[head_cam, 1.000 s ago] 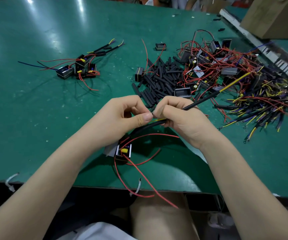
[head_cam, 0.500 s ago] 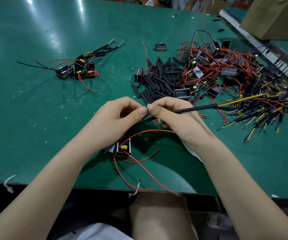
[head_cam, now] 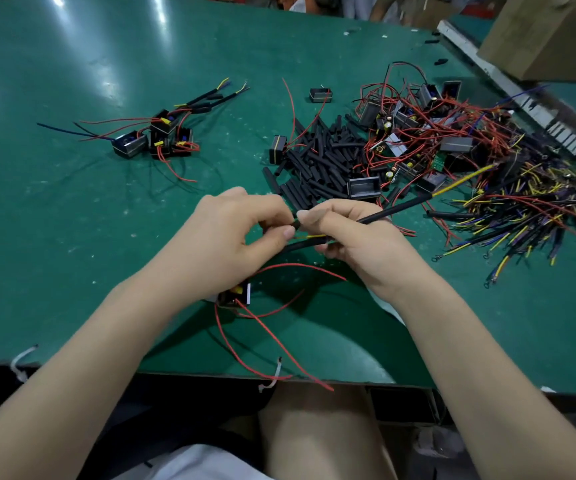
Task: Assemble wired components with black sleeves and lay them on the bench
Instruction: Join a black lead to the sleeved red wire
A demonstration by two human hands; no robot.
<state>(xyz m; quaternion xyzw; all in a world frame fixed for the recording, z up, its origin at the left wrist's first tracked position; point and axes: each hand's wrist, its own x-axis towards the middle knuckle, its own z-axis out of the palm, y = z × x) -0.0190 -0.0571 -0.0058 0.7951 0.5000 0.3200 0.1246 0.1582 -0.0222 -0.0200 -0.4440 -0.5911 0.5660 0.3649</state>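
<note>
My left hand (head_cam: pixel 231 233) and my right hand (head_cam: pixel 352 237) meet above the green bench (head_cam: pixel 72 244), fingertips almost touching. My right hand grips a black-sheathed cable (head_cam: pixel 404 207) with a yellow wire end pointing up to the right. My left hand pinches a short black sleeve (head_cam: pixel 281 225) at the cable's near end. A small black component (head_cam: pixel 236 296) with red wires hangs below my left hand, partly hidden by it. A heap of loose black sleeves (head_cam: pixel 317 161) lies beyond my hands.
Finished components with sleeved wires (head_cam: pixel 165 133) lie at the left. A tangle of components and red wires (head_cam: pixel 428 136) and a pile of black cables (head_cam: pixel 528 209) fill the right. A cardboard box (head_cam: pixel 549 32) stands at the back right. The bench's near edge runs under my forearms.
The cable in my right hand has swung up from nearly level, its yellow end rising. Both hands have stayed together, and the fingers have worked along the cable's near end.
</note>
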